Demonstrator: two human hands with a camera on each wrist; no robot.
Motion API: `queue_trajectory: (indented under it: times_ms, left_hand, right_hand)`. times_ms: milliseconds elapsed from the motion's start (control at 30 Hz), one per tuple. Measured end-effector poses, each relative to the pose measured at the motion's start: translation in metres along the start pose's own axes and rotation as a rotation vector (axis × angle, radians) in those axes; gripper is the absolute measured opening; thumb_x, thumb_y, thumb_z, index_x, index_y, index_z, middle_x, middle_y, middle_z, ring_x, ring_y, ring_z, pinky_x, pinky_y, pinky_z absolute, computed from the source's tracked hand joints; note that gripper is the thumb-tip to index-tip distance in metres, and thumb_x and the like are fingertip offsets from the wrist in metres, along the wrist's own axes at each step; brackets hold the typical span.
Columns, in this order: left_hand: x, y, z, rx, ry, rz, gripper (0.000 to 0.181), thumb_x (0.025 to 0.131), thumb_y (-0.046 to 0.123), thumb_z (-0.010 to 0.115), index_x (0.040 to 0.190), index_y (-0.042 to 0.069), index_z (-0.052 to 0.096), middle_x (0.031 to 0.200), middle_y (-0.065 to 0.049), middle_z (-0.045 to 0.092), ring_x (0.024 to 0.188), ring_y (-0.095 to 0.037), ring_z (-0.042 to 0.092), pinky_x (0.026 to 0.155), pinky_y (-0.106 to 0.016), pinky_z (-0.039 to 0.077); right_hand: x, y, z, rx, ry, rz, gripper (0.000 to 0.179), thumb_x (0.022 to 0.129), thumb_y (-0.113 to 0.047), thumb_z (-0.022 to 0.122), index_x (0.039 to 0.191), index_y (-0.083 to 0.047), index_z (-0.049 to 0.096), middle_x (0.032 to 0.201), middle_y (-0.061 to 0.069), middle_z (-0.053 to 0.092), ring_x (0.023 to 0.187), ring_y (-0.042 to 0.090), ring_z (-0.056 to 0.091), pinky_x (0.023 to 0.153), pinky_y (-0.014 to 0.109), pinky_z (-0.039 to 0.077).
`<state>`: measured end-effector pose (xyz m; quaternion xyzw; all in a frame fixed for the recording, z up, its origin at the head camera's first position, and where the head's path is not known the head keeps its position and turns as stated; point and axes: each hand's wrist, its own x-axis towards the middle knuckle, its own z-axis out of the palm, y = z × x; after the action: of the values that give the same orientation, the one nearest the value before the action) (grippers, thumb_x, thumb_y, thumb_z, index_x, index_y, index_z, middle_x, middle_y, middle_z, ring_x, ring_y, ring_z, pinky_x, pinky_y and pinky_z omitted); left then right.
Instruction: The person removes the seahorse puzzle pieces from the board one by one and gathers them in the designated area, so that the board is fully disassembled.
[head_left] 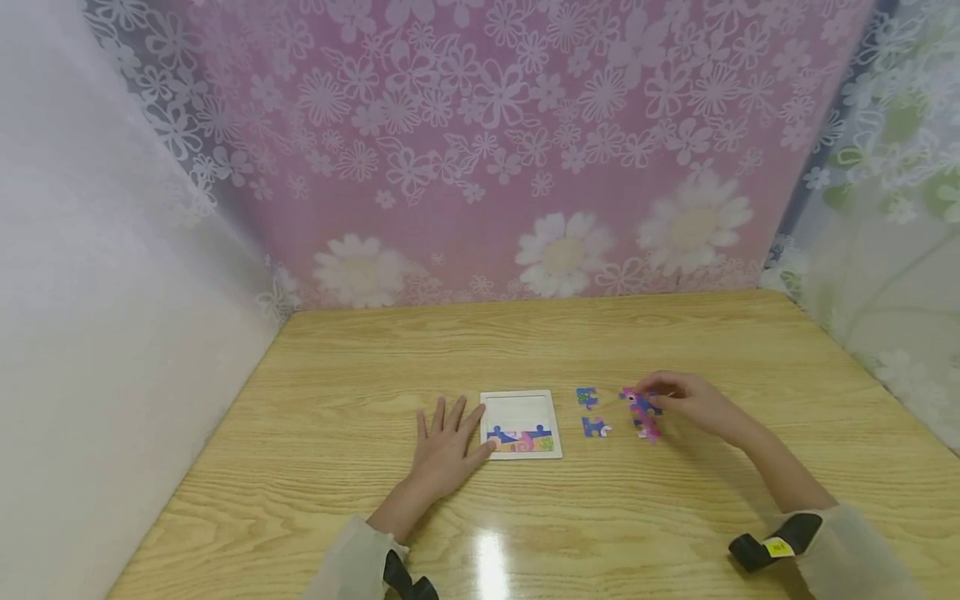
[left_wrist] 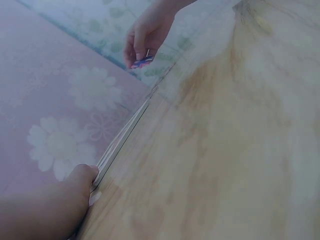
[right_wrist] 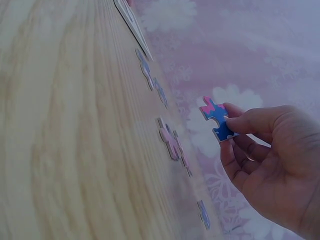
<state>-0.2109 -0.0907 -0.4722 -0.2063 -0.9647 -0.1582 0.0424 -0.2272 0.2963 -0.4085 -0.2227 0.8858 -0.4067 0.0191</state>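
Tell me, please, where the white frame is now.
In the head view, the white frame lies right of centre, touching the left hand, left of loose puzzle pieces.

Head view: bright, diffuse light; white glare on near tabletop (head_left: 570, 508); faint shadow beside right arm (head_left: 783, 467). Wrist views: hazier (left one bluish, dimmer); loose puzzle pieces (right_wrist: 171, 143) soft-edged.

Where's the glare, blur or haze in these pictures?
Head view: a bright glare streak on the table, low near the middle; left wrist view: hazy, the table's grain soft; right wrist view: the puzzle piece in the right hand looks fairly sharp, the flowered cloth behind it soft.
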Motion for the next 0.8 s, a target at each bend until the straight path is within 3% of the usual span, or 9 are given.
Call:
queue_trajectory:
  times_ms: [300, 800]
  left_hand:
    - [-0.001, 0.001, -0.001, -0.005, 0.0, 0.002, 0.067, 0.091, 0.062, 0.032, 0.145, 0.022, 0.031, 0.149, -0.013, 0.019, 0.135, -0.039, 0.004, 0.1, -0.061, -0.005]
    - [0.0, 0.0, 0.0, -0.006, 0.006, 0.003, 0.067, 0.091, 0.062, 0.032, 0.145, 0.023, 0.03, 0.15, -0.012, 0.019, 0.135, -0.038, 0.003, 0.1, -0.061, -0.005]
  right_hand:
    - [-0.012, 0.006, -0.008, 0.035, 0.026, 0.015, 0.02, 0.093, -0.004, 0.053, 0.109, 0.004, 0.061, 0.108, 0.019, 0.059, 0.093, 0.013, 0.058, 0.074, 0.025, 0.049]
    - [-0.031, 0.016, -0.017, -0.039, 0.059, 0.016, 0.02, 0.093, -0.006, 0.053, 0.109, 0.001, 0.062, 0.107, 0.017, 0.061, 0.089, 0.003, 0.056, 0.071, 0.024, 0.048]
